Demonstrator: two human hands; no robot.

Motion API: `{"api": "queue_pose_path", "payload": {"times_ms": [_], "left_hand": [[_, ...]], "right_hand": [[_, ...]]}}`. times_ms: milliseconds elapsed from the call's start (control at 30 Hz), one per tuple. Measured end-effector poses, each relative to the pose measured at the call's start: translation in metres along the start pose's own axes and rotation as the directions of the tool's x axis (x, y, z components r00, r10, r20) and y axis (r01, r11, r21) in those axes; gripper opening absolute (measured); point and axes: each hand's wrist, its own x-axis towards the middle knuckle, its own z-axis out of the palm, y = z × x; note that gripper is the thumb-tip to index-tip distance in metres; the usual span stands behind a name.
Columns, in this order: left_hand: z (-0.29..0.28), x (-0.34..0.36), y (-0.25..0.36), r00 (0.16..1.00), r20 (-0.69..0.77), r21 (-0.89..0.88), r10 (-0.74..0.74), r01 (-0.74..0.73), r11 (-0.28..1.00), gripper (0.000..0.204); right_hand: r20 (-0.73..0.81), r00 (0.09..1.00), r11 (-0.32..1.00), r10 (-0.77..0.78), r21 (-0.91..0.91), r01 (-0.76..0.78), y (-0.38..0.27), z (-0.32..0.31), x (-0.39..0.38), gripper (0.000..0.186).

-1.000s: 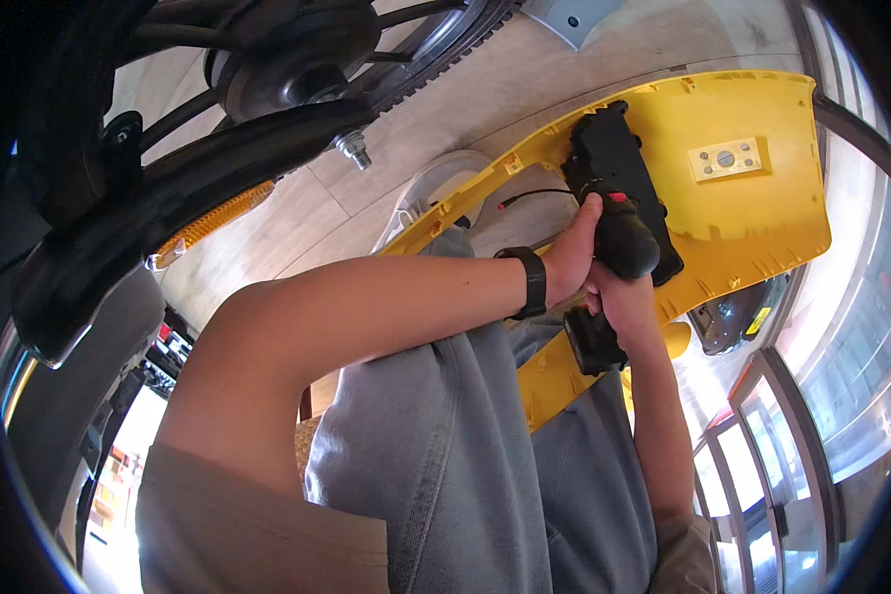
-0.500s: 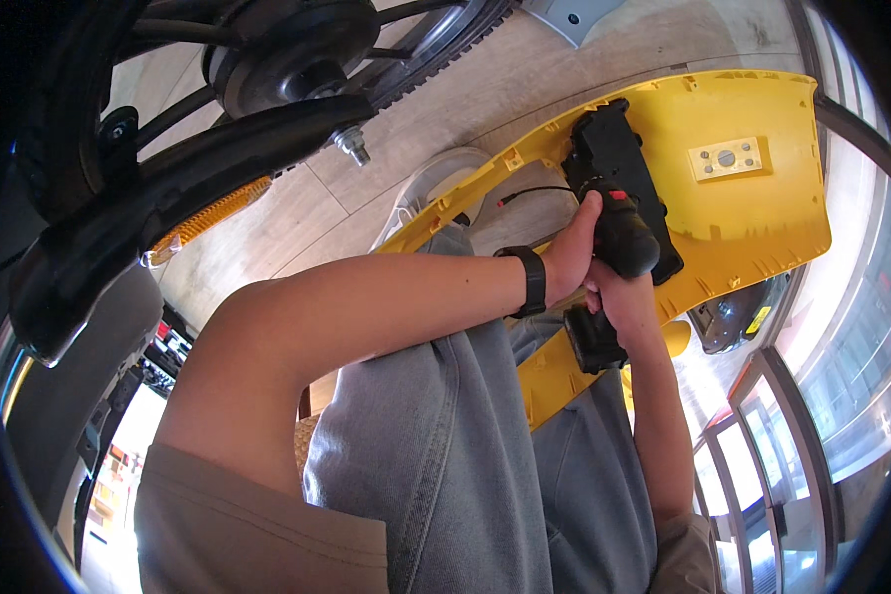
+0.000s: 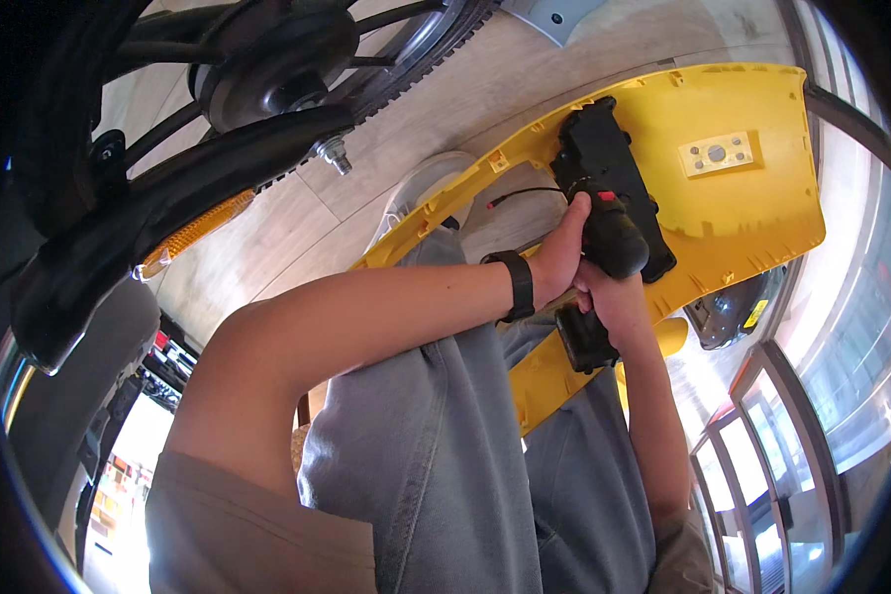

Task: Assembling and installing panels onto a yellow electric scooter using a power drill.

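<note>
A black cordless drill (image 3: 616, 241) with a red switch stands over a long black plastic part (image 3: 596, 129), its front end at that part. My right hand (image 3: 612, 297) is closed round the drill's handle, and the battery base (image 3: 586, 342) sticks out below it. My left hand (image 3: 561, 252) is pressed against the drill's side near the front, thumb along the body; its other fingers are mostly hidden. The black part lies on the inner face of a large curved yellow panel (image 3: 762, 208), which rests across my legs. A thin cable (image 3: 525, 192) with a red tip comes from the black part.
At the upper left are a black wheel (image 3: 267, 59), a black arm with an exposed bolt (image 3: 335, 155), and an orange reflector (image 3: 196, 233). A grey piece (image 3: 556, 18) lies on the tiled floor. A glossy black object (image 3: 733, 312) and glass doors (image 3: 777, 436) are at the right.
The whole view has shifted slightly, so everything sits a little further left. Both hands keep their hold on the drill over the black part.
</note>
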Motion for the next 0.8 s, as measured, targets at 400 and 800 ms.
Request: {"api": "queue_pose_path", "payload": {"times_ms": [400, 800], "left_hand": [[0.008, -0.016, -0.006, 0.996, -0.071, 0.188, 0.060, -0.046, 0.981, 0.065], [-0.029, 0.022, -0.005, 0.812, -0.551, 0.295, 0.193, -0.027, 0.955, 0.021]], "right_hand": [[-0.059, 0.995, 0.997, -0.075, -0.014, 0.074, -0.013, -0.041, -0.052, 0.028], [-0.610, 0.792, 0.873, -0.023, 0.373, 0.313, 0.084, -0.104, -0.183, 0.060]]}}
